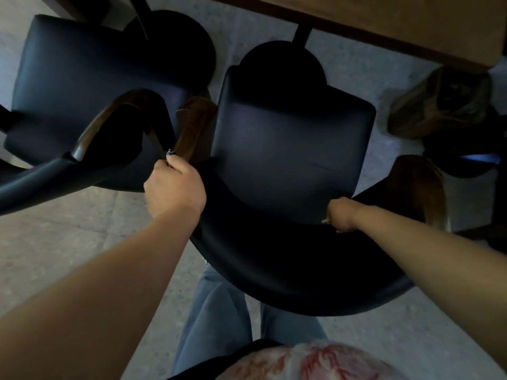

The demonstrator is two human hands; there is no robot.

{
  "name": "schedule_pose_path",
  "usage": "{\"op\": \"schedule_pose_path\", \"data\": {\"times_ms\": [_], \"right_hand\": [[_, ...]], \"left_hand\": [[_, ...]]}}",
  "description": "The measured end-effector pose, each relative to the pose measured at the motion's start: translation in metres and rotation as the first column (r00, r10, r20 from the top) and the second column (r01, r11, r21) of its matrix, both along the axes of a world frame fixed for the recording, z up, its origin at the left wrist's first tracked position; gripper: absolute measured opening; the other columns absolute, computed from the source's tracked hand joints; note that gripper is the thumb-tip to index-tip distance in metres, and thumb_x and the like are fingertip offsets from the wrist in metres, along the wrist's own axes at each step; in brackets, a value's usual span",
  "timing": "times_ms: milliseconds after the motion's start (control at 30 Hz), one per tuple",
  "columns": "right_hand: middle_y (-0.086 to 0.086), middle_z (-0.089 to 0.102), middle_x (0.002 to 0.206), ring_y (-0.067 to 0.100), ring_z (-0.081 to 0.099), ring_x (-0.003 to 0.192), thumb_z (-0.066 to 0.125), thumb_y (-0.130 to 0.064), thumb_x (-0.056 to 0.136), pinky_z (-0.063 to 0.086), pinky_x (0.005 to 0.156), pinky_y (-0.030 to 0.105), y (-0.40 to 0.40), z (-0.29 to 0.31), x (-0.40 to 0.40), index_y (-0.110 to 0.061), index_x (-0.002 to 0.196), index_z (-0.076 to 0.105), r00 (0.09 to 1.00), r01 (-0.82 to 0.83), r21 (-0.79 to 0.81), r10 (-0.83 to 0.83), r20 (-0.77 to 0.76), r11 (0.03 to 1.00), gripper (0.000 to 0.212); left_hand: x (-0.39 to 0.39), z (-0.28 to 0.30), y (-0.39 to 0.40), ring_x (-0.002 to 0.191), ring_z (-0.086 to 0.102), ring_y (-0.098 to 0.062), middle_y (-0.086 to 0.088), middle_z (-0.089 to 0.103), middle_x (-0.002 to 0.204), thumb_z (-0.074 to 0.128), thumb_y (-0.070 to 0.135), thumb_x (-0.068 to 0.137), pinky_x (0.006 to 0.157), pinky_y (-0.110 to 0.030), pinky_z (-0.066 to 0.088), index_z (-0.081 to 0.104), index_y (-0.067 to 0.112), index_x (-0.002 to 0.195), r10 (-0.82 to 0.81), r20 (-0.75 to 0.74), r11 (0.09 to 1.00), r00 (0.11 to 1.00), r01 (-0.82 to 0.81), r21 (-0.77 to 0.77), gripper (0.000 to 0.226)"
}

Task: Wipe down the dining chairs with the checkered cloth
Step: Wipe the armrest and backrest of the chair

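below the wooden bench [384, 26], we see two dining chairs side by side. the near chair [290, 149] has a dark, smooth padded seat, a curved dark backrest and brown wooden arm ends. our left hand [174, 185] curls round the chair's backrest at its left end. our right hand [341, 213] is fisted at the backrest's inner edge, pinching a small pale bit, perhaps the cloth; we cannot tell. the second chair [82, 78] sits left of it.
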State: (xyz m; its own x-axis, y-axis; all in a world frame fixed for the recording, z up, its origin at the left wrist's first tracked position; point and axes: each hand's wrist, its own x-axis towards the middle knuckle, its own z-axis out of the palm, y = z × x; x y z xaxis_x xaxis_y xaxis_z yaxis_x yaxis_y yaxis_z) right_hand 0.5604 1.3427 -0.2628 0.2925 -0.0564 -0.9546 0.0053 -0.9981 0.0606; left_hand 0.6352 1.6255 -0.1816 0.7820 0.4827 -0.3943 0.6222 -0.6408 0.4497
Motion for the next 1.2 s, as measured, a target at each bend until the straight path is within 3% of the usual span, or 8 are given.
{"op": "schedule_pose_path", "data": {"times_ms": [200, 300, 467, 600, 767, 1033, 1200], "right_hand": [[0.009, 0.061, 0.115, 0.024, 0.059, 0.103, 0.055, -0.017, 0.091, 0.046, 0.086, 0.029, -0.045, 0.034, 0.01, -0.01, 0.114, 0.062, 0.992, -0.119, -0.106, 0.113, -0.061, 0.987, 0.025], [0.006, 0.065, 0.103, 0.024, 0.058, 0.092, 0.052, -0.012, 0.089, 0.047, 0.082, 0.031, -0.055, 0.039, 0.005, -0.013, 0.106, 0.067, 1.0, 0.002, -0.041, -0.002, 0.001, 0.999, 0.023], [0.001, 0.067, 0.085, 0.014, 0.062, 0.077, 0.05, -0.001, 0.086, 0.051, 0.076, 0.027, -0.062, 0.042, -0.013, -0.019, 0.111, 0.072, 0.955, 0.241, 0.066, -0.249, 0.162, 0.968, 0.038], [0.003, 0.071, 0.098, 0.004, 0.061, 0.067, 0.051, -0.001, 0.084, 0.052, 0.075, 0.025, -0.059, 0.052, -0.027, -0.019, 0.108, 0.073, 0.911, 0.321, 0.073, -0.328, 0.248, 0.944, 0.037], [0.012, 0.068, 0.095, 0.028, 0.064, 0.084, 0.057, -0.009, 0.086, 0.055, 0.078, 0.035, -0.016, 0.048, -0.026, -0.009, 0.097, 0.073, 0.846, 0.455, -0.037, -0.419, 0.329, 0.89, 0.019], [0.017, 0.067, 0.112, 0.033, 0.062, 0.108, 0.056, -0.018, 0.089, 0.05, 0.086, 0.032, 0.094, 0.023, -0.023, -0.008, 0.11, 0.07, 0.687, 0.661, 0.111, -0.658, 0.308, 0.742, 0.027], [0.015, 0.065, 0.121, 0.031, 0.058, 0.116, 0.054, -0.027, 0.094, 0.045, 0.092, 0.031, 0.16, 0.013, 0.02, -0.006, 0.113, 0.068, 0.566, 0.741, 0.244, -0.777, 0.275, 0.626, 0.032]], "left_hand": [[0.001, 0.0, 0.001, 0.114, 0.053, -0.039, -0.022, 0.059, 0.122, 0.024, 0.036, 0.104, 0.081, -0.038, 0.035, 0.057, 0.003, 0.119, 0.006, 0.0, 1.0, 1.0, -0.006, -0.011, 0.049], [0.001, 0.001, 0.0, 0.117, 0.051, -0.04, -0.022, 0.058, 0.125, 0.023, 0.036, 0.104, 0.086, -0.041, 0.037, 0.056, 0.003, 0.121, -0.005, -0.011, 1.0, 1.0, 0.005, -0.011, 0.05], [0.0, 0.004, 0.0, 0.114, 0.053, -0.04, -0.021, 0.059, 0.123, 0.023, 0.037, 0.104, 0.09, -0.043, 0.04, 0.057, 0.004, 0.12, -0.008, -0.016, 1.0, 1.0, 0.008, -0.008, 0.05], [0.0, 0.005, 0.0, 0.114, 0.053, -0.041, -0.021, 0.058, 0.123, 0.023, 0.038, 0.103, 0.09, -0.045, 0.041, 0.056, 0.005, 0.122, -0.007, -0.037, 1.0, 0.999, 0.007, 0.01, 0.05], [-0.001, 0.006, -0.001, 0.11, 0.055, -0.039, -0.02, 0.06, 0.119, 0.022, 0.037, 0.105, 0.077, -0.035, 0.028, 0.056, 0.005, 0.12, -0.009, -0.041, 1.0, 0.999, 0.01, 0.023, 0.049], [-0.001, 0.0, 0.0, 0.106, 0.057, -0.038, -0.019, 0.063, 0.112, 0.024, 0.036, 0.104, 0.076, -0.033, 0.028, 0.058, 0.006, 0.114, -0.003, -0.013, 0.999, 1.0, 0.003, 0.034, 0.046], [-0.001, -0.005, 0.001, 0.087, 0.052, -0.027, -0.013, 0.06, 0.099, 0.025, 0.036, 0.104, 0.073, -0.033, 0.031, 0.058, 0.007, 0.107, 0.022, 0.012, 1.0, 1.0, -0.022, 0.014, 0.043]]}}
